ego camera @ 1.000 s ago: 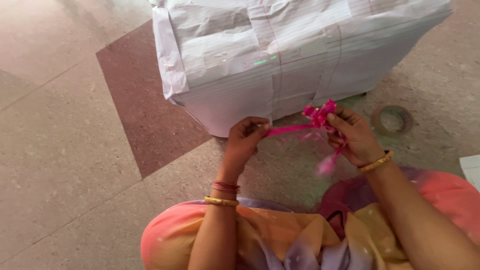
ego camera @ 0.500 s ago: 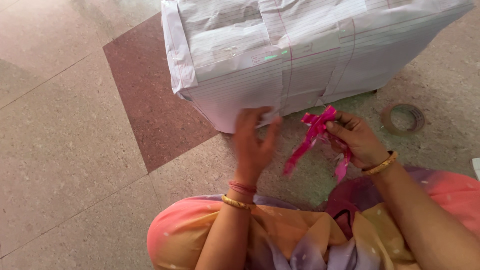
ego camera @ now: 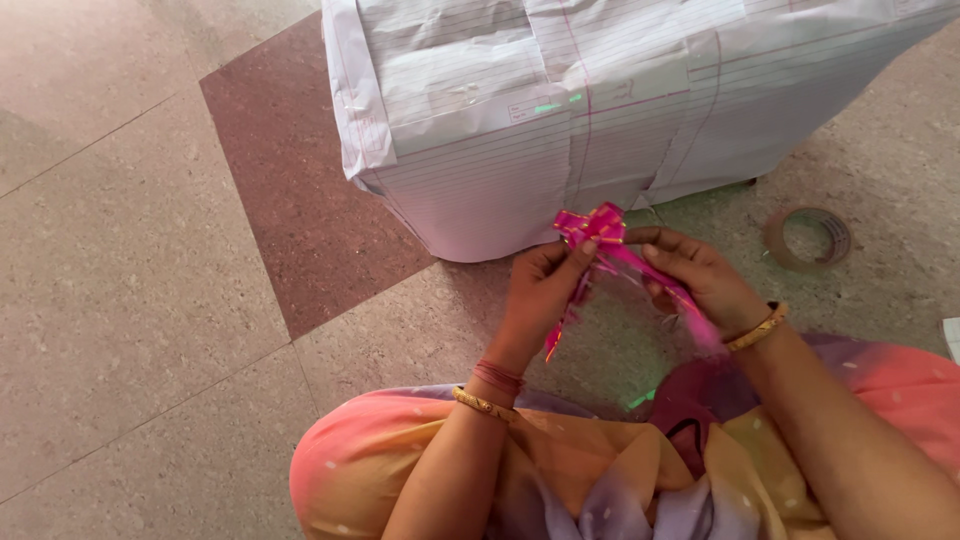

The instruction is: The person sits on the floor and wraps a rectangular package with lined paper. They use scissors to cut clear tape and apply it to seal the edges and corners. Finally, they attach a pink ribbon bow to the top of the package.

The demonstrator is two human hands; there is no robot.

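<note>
Both-handed, fingers (ego camera: 575,262) pinching pink ribbon bow (ego camera: 592,226)

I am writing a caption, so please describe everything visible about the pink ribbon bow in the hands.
The shiny pink ribbon bow has small looped petals with gold edging and looks like thin plastic film. Long pink tails hang down from it. The left hand and the right hand pinch it from both sides, just in front of the large box wrapped in lined white paper.
</note>
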